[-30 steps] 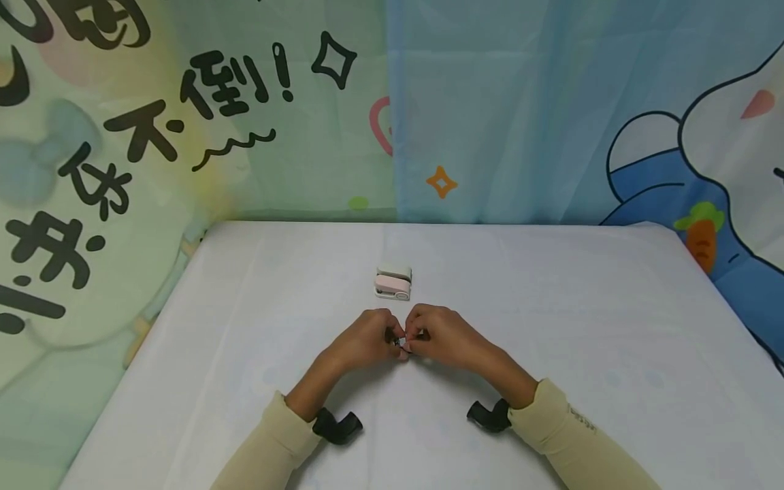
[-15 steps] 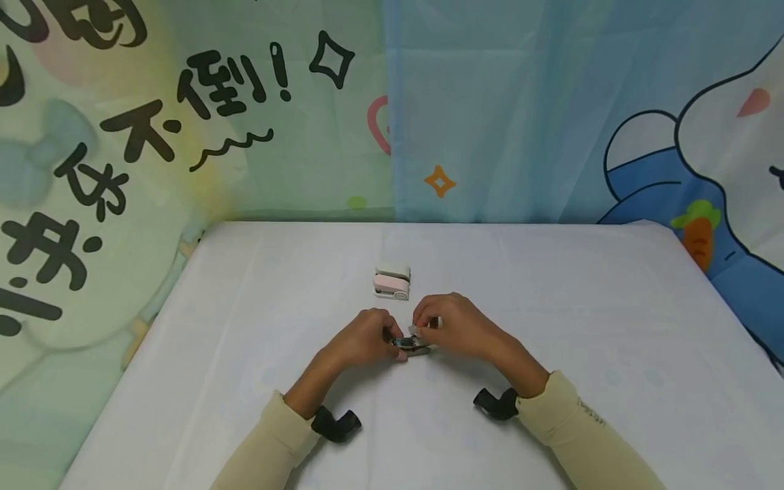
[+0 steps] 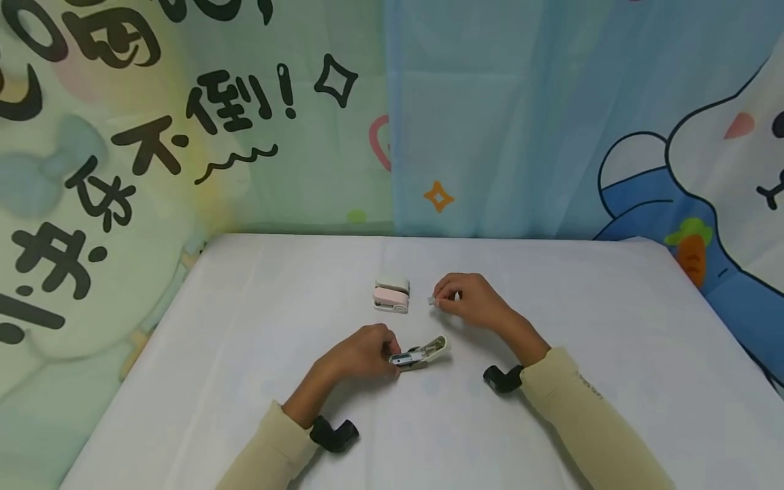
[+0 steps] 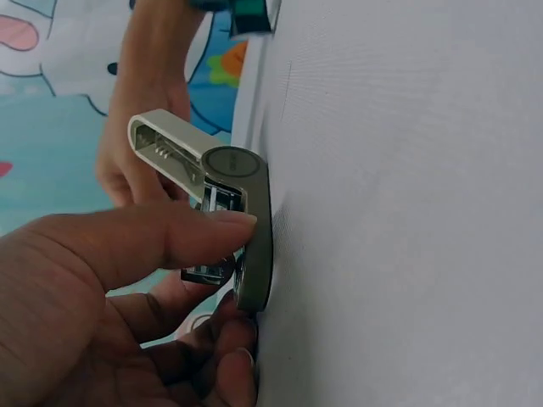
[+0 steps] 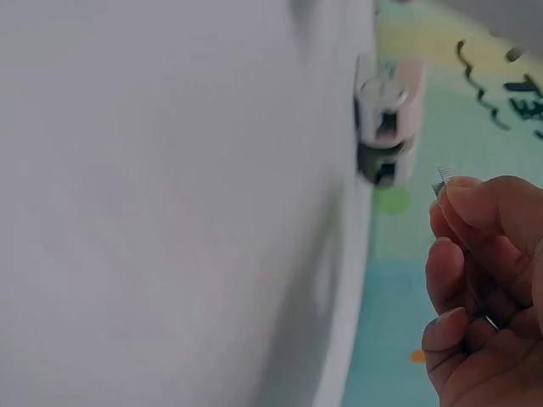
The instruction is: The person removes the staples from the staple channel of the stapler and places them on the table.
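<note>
My left hand (image 3: 365, 350) grips a small stapler (image 3: 431, 350) low over the white table, its cover swung back and its metal staple channel bare. In the left wrist view the thumb presses on the stapler's body (image 4: 259, 229), with fingers behind it; the pale cover (image 4: 174, 140) sticks out at an angle. Apart from it, farther back and to the right, my right hand (image 3: 474, 299) pinches a short strip of staples (image 5: 445, 176) between thumb and index finger. Its other fingers are curled, and a thin shiny edge shows among them in the right wrist view.
Just left of the right hand, a pink stapler (image 3: 390, 298) and a whitish one (image 3: 393, 283) lie side by side on the white-covered table (image 3: 275, 292). A printed curtain (image 3: 508, 122) hangs behind the table's far edge.
Both hands were together at the stapler. My right hand has drawn away to the back right with the staples, exposing the opened stapler in my left hand. The head view has tilted up slightly.
</note>
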The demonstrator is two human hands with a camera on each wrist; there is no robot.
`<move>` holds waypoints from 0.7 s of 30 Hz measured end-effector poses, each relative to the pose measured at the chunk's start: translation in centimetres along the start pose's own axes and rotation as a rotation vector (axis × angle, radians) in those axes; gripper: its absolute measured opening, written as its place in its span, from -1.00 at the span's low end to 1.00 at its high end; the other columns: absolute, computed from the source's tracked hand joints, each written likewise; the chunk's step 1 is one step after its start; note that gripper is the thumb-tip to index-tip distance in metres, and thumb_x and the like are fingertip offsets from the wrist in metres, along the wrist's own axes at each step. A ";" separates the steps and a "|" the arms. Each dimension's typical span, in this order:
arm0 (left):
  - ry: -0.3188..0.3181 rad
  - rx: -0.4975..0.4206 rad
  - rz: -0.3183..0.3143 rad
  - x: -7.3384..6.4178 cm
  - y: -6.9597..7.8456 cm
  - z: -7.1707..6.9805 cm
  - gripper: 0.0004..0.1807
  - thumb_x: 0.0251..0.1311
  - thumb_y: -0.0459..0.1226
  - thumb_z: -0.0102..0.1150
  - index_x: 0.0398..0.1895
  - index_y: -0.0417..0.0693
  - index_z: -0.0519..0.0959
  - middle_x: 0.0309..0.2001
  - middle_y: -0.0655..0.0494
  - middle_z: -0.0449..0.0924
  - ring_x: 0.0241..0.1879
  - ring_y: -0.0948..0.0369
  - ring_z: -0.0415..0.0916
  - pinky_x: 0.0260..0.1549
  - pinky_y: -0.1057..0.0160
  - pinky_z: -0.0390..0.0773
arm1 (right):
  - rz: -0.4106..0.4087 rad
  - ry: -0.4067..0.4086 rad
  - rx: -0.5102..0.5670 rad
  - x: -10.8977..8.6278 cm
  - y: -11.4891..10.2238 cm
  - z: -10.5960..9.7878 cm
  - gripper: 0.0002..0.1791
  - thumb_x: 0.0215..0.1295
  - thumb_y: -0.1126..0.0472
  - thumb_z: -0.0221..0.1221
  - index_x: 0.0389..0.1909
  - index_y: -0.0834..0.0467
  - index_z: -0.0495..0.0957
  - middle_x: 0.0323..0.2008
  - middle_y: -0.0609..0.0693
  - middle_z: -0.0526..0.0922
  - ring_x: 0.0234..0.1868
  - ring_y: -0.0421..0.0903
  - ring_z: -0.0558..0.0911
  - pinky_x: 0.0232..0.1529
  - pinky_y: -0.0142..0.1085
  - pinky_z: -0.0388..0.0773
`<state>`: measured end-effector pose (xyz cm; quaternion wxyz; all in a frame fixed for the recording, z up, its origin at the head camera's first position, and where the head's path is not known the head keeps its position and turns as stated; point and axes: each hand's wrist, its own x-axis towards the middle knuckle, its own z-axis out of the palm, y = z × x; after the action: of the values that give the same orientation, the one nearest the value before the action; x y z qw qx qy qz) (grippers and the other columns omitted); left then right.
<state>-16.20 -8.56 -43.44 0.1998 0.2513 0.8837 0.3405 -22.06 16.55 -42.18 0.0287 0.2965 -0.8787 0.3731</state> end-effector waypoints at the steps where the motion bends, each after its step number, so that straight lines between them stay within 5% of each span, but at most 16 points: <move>1: 0.002 0.002 -0.001 0.0 0.0 0.0 -0.83 -0.06 -0.38 0.43 -0.42 -0.05 0.61 -0.39 0.17 0.45 -0.37 0.24 0.35 -0.40 0.28 0.38 | 0.004 -0.003 -0.003 0.4 0.5 0.0 -0.92 0.18 0.42 0.30 -0.46 0.23 0.71 -0.27 0.00 0.68 -0.30 -0.09 0.58 -0.37 -0.28 0.44; 10: 0.009 -0.028 -0.015 -0.4 0.1 -0.1 -0.83 -0.08 -0.40 0.40 -0.40 -0.09 0.61 -0.40 0.15 0.45 -0.38 0.24 0.35 -0.41 0.28 0.38 | 0.109 -0.106 -0.067 4.4 2.7 0.3 -0.88 0.20 0.38 0.29 -0.50 0.23 0.71 -0.32 0.02 0.67 -0.25 -0.01 0.58 -0.23 -0.17 0.47; 21: -0.003 -0.030 -0.034 -0.2 0.2 0.1 -0.83 -0.06 -0.38 0.41 -0.40 -0.06 0.61 -0.39 0.15 0.46 -0.39 0.24 0.36 -0.42 0.27 0.39 | 0.117 -0.162 -0.205 4.4 4.0 -0.5 -0.90 0.20 0.36 0.31 -0.50 0.19 0.70 -0.33 0.02 0.67 -0.25 -0.01 0.58 -0.17 -0.11 0.48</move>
<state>-15.95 -8.46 -43.34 0.2108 0.2337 0.8823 0.3499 -27.91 16.87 -43.22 -0.0341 0.2693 -0.9274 0.2575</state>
